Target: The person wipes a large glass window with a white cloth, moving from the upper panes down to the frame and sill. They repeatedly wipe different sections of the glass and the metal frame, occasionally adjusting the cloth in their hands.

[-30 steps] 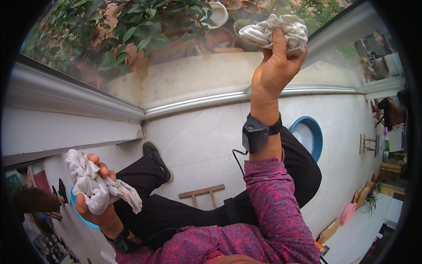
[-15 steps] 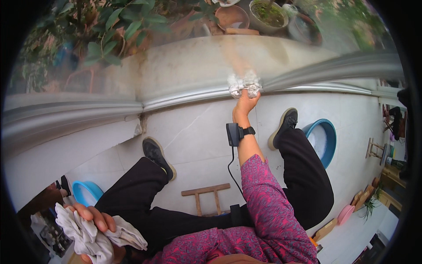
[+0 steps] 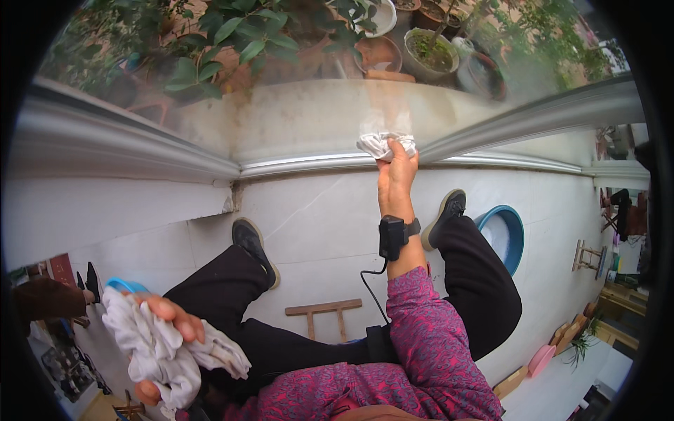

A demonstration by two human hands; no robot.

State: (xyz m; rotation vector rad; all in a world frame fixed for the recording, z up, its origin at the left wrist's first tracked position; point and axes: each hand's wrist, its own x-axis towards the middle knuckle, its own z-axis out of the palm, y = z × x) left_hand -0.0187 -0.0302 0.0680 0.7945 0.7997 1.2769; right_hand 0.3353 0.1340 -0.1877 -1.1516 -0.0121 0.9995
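My right hand [image 3: 398,177] is stretched out in front with its fingers closed on a crumpled white cloth [image 3: 377,146]. The cloth presses against the lower part of a glass pane [image 3: 302,116], just above a silver metal rail [image 3: 302,166], and its reflection shows in the glass. At the lower left, my left hand [image 3: 175,316] grips a bunched white rag [image 3: 151,351], whose folds hang down on both sides of the fingers. A black device [image 3: 393,237] with a cable is strapped to my right wrist.
Beyond the glass stand potted plants [image 3: 430,52]. A blue basin [image 3: 516,242] with whitish contents sits beside my right leg; another blue basin [image 3: 126,285] is partly hidden behind the left rag. A wooden stool [image 3: 323,308] is beneath me, and a small stool [image 3: 588,258] is at right.
My view has tilted, so rail and pots sit lower in the picture. The right hand's cloth has shifted slightly up the glass relative to the rail. My left hand has moved slightly right and up.
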